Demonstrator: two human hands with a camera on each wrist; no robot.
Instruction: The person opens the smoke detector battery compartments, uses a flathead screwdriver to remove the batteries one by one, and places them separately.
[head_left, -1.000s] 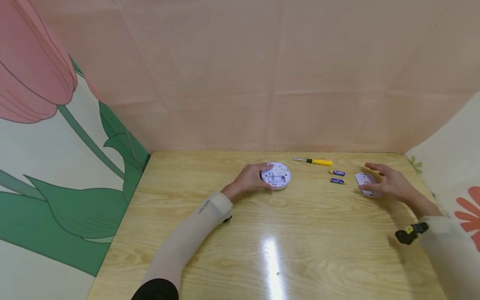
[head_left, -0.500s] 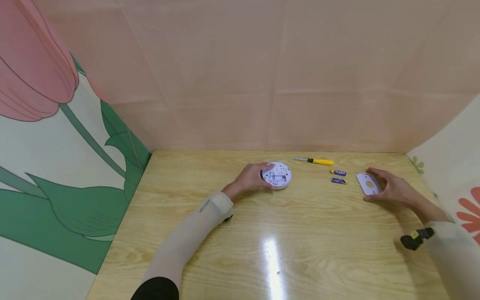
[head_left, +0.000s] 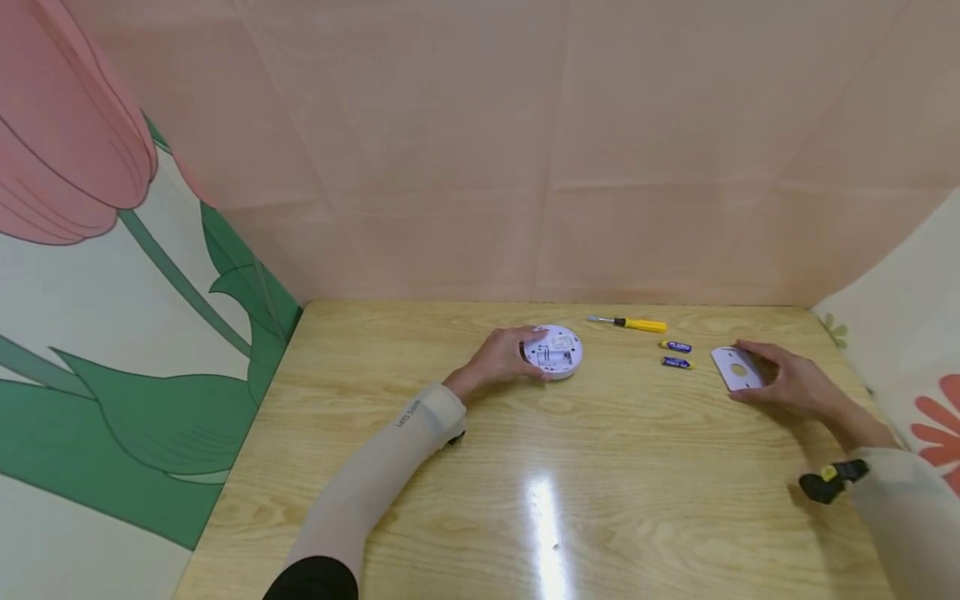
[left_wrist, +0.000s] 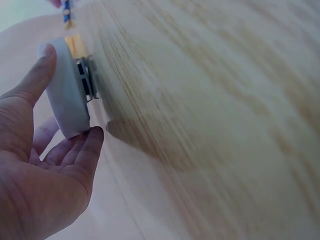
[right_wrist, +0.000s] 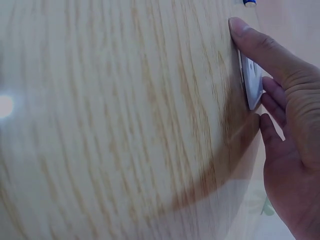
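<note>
Two hands on white plastic parts at the far side of a wooden table point(head_left: 540, 467).
The left hand point(head_left: 501, 357) grips a round white disc point(head_left: 553, 351), its open back showing slots; past a yellow screwdriver point(head_left: 630, 323) and two batteries point(head_left: 675, 354), the right hand point(head_left: 787, 382) pinches a tilted flat white cover point(head_left: 737, 368) with a centre hole.

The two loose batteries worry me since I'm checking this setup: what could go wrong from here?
The batteries lie loose between both hands, so a sweep of the right hand lifting the cover plate might roll them. The left hand grips only the round device's edge; it may slide.
</note>
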